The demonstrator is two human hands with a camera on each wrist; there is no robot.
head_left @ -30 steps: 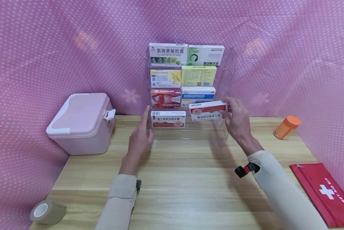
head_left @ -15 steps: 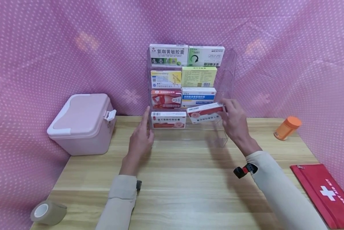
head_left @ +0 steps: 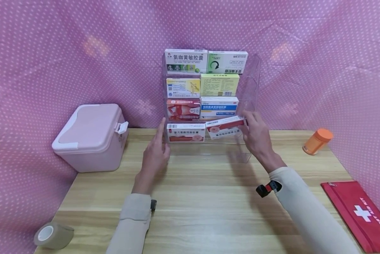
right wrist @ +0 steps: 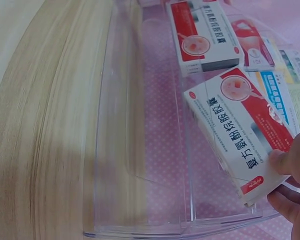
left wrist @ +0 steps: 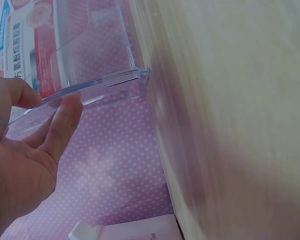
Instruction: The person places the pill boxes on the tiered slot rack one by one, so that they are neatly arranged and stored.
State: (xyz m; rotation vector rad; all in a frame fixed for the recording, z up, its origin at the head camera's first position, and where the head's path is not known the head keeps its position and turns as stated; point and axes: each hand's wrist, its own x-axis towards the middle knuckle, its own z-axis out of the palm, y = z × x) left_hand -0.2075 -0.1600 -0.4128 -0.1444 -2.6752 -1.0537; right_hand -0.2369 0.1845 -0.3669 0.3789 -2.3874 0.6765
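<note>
My right hand (head_left: 259, 135) pinches a red-and-white medicine box (head_left: 225, 127) by its right end, thumb on the printed front in the right wrist view. The box is tilted, its left end lower, at the bottom tier of a clear acrylic display stand (head_left: 206, 150). Its left end is close beside a similar medicine box (head_left: 186, 132) sitting in that tier. At the stand's left edge, my left hand (head_left: 155, 153) holds the side panel (left wrist: 105, 82), with the thumb toward the front and other fingers along the outside.
Several medicine boxes fill the upper tiers, including a yellow-green box (head_left: 220, 84). A pink lidded case (head_left: 88, 137) stands left, a tape roll (head_left: 54, 235) front left. An orange bottle (head_left: 317, 141) and red first aid pouch (head_left: 358, 213) lie right. A polka-dot cloth (head_left: 113, 53) hangs behind.
My right hand has moved left and slightly down with the medicine box, whose left end has tipped lower and come closer to the neighbouring box. The left hand stays at the stand's edge.
</note>
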